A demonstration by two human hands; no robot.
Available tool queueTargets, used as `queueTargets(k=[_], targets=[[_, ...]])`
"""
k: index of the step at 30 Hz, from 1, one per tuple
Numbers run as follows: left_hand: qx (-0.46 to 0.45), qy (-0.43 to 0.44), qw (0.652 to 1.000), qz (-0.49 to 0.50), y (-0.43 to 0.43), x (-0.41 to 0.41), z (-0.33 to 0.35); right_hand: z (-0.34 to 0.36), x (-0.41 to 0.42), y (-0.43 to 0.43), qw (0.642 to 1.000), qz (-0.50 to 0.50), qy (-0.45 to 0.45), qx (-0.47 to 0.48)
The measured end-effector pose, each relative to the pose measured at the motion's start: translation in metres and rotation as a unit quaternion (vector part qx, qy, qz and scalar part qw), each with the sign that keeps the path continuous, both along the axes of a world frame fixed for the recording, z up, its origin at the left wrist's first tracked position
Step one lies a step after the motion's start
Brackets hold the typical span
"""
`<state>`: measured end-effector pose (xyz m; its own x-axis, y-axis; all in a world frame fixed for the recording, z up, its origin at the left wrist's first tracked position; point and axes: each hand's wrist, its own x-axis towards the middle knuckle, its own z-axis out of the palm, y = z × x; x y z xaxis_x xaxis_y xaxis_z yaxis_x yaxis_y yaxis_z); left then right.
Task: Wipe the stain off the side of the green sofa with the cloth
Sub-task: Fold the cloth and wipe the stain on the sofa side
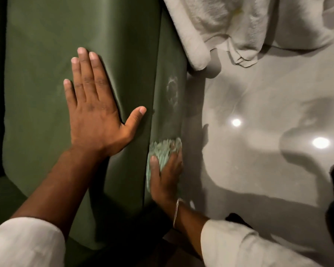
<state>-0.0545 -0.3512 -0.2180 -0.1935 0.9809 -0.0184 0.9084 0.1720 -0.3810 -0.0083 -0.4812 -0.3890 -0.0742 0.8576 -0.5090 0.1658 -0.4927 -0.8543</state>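
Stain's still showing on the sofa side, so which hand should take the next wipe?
Right. The right hand already presses the cloth against the sofa side, just below the whitish stain. The left hand lies flat and empty on top.

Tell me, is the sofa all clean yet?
Not yet. A pale ring-shaped stain still shows on the side of the green sofa. Under way: the right hand presses a light green cloth onto the side, just short of the ring. The left hand lies flat on the sofa, bracing. Left to do: rub over the ring until it is gone.
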Motion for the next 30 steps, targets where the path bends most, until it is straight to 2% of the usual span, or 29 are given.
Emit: queueTargets(k=[3,6,11,14,18,21,25,27,30], targets=[[-0.008,0.003,1.0,-0.007,0.003,-0.001,0.0,-0.003,-0.002,-0.012,0.999,-0.01,0.004,-0.049],[-0.003,-0.005,1.0,-0.01,0.008,-0.001,-0.001,-0.007,-0.01,0.037,0.998,-0.031,-0.016,-0.045],[0.019,-0.005,1.0,-0.011,0.028,-0.001,-0.005,-0.018,-0.013,0.13,0.998,-0.05,0.002,-0.037],[0.027,-0.007,0.999,-0.016,0.046,-0.001,-0.007,-0.018,-0.007,0.087,0.999,-0.05,0.018,0.013],[0.03,-0.009,0.999,-0.019,0.054,-0.001,-0.009,-0.016,-0.002,0.02,0.999,-0.014,0.027,-0.023],[0.032,0.011,0.999,-0.011,0.053,0.0,-0.008,-0.016,-0.01,0.074,0.998,-0.048,-0.017,-0.032],[0.027,0.023,0.999,-0.013,0.054,0.004,-0.011,-0.021,-0.017,0.183,0.997,-0.074,-0.008,-0.018],[0.026,0.027,0.999,-0.011,0.055,0.004,-0.01,-0.023,-0.016,0.177,0.996,-0.086,-0.014,0.028],[0.026,0.032,0.999,-0.009,0.053,0.004,-0.01,-0.024,-0.008,0.1,0.997,-0.053,0.021,0.049]])
